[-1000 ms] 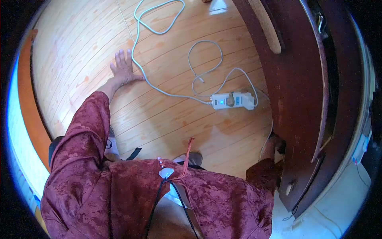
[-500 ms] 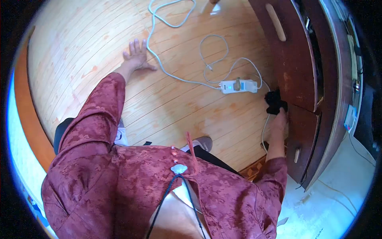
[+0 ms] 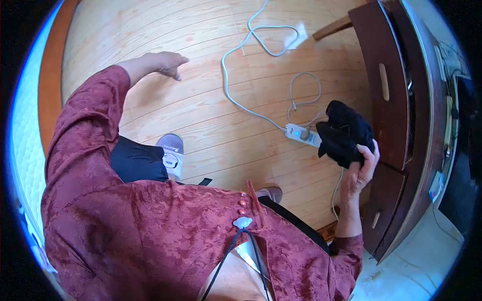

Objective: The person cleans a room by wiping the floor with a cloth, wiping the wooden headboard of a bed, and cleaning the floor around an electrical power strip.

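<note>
My right hand [image 3: 364, 168] is closed around a bunched black cloth [image 3: 346, 133], beside the dark drawers. The soft bundle hangs partly over the end of a white power strip [image 3: 296, 132] on the floor, and I cannot tell whether they touch. A plug sits in the strip and a small light glows on it. Off to the left, my left hand [image 3: 168, 63] holds nothing. Its fingers are stretched out and its thumb is apart, above the wooden floor [image 3: 201, 115] with a shadow beneath.
A dark wooden cabinet [image 3: 386, 130] with drawers stands along the right. The strip's white cable [image 3: 228, 85] loops across the floor, and a thinner white cord [image 3: 320, 90] curls nearby. My slippered foot [image 3: 171, 150] is at lower left. An orange-brown wooden edge [image 3: 50, 75] borders the left side.
My right hand has lifted the black cloth up from the floor by the drawers, and more of it shows. My left hand has come off the floor, its fingers turning to the right.
</note>
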`<state>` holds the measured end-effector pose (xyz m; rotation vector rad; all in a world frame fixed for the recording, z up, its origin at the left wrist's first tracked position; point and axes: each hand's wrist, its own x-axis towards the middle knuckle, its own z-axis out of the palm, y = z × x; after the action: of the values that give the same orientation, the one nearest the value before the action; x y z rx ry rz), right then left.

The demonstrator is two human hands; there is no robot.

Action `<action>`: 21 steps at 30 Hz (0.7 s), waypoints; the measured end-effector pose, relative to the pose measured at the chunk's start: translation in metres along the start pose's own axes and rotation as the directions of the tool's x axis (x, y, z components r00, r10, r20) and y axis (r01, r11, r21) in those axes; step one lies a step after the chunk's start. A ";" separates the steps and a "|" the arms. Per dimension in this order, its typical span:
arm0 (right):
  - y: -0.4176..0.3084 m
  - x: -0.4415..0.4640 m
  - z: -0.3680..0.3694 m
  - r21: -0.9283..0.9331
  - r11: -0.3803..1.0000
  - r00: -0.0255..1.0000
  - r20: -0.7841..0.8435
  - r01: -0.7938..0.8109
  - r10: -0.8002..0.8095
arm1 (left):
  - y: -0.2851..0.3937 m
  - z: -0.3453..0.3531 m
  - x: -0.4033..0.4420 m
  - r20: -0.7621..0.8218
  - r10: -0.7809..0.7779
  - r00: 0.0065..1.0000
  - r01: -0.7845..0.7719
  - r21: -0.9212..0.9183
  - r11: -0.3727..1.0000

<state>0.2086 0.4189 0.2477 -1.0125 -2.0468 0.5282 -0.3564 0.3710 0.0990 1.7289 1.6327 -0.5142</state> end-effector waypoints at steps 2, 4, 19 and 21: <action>-0.032 0.024 0.013 -0.045 0.989 0.988 0.071 0.143 -0.139 | -0.022 0.020 -0.025 0.036 -0.070 0.997 0.072 -0.036 0.997; -0.062 0.043 0.027 -0.048 0.968 0.958 0.166 0.245 -0.234 | -0.039 0.045 -0.046 0.030 -0.100 0.995 0.103 -0.122 0.987; 0.027 -0.059 0.284 -0.054 0.997 0.619 0.785 0.051 0.011 | 0.029 0.195 -0.064 -0.439 -0.429 0.789 0.059 -0.642 0.765; 0.072 -0.066 0.285 -0.197 0.964 0.610 0.791 0.179 0.048 | 0.051 0.180 -0.078 -0.546 -0.146 0.825 -0.039 -0.312 0.949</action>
<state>0.0433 0.4014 -0.0033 -0.9186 -3.0147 0.7845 -0.2858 0.1896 0.0418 1.6803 2.0391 0.2685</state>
